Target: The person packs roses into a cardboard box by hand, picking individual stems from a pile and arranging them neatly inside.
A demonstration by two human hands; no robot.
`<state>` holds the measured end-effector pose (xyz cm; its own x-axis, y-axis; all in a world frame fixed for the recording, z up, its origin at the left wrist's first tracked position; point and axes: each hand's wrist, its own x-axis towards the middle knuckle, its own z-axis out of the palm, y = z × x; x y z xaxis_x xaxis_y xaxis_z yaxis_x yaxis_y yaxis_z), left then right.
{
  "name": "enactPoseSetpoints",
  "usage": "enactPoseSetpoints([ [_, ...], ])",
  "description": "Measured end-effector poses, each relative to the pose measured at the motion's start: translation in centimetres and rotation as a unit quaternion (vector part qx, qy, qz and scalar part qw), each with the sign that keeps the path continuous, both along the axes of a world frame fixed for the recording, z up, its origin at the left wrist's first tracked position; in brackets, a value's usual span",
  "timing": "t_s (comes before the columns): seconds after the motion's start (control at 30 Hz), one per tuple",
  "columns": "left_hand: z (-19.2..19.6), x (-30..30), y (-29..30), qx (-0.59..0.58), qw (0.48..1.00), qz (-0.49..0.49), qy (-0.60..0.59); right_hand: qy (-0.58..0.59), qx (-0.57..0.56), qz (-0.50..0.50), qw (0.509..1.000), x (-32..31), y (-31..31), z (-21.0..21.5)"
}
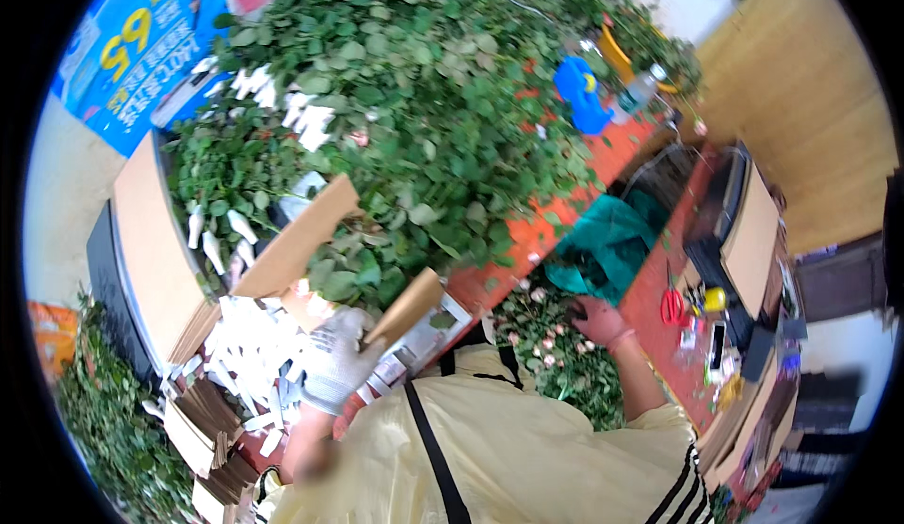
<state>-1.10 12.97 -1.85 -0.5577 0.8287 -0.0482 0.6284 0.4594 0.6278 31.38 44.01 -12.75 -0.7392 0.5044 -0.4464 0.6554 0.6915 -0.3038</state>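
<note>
My left hand (337,362), in a white-grey glove, closes on the lower part of a folded cardboard sheet (407,309). Another upright cardboard flap (306,237) stands beside it, with rose leaves between the two. Under and left of this hand lies a heap of white paper strips (250,350). My right hand (603,324), which looks pinkish and gloved, reaches down at the right over a bunch of pale pink roses (551,343). Its fingers are partly spread at the edge of the blooms; no held stem shows.
Leafy rose stems (405,100) cover the red table (532,237). Blue tape dispenser (582,96) and plastic bottle (638,94) stand at the far right. A green bag (607,241) hangs between tables. Red scissors (671,306) and a phone (718,345) lie right. Cardboard stacks (155,251) stand left.
</note>
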Motion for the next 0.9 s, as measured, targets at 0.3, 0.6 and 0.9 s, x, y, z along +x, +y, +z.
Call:
enactPoseSetpoints([
  [0.3,-0.7,-0.5,-0.9,0.066,0.997,0.026,0.023,0.451,-0.072,0.174,0.872,-37.6,2.2,20.5],
  [0.6,-0.6,0.2,-1.0,0.052,0.997,0.022,0.047,0.123,0.427,0.393,0.805,-61.3,2.7,9.2],
  [0.9,-0.3,-0.4,-0.1,0.032,0.998,0.052,0.016,0.259,0.571,0.294,0.721,-66.0,11.8,9.7],
])
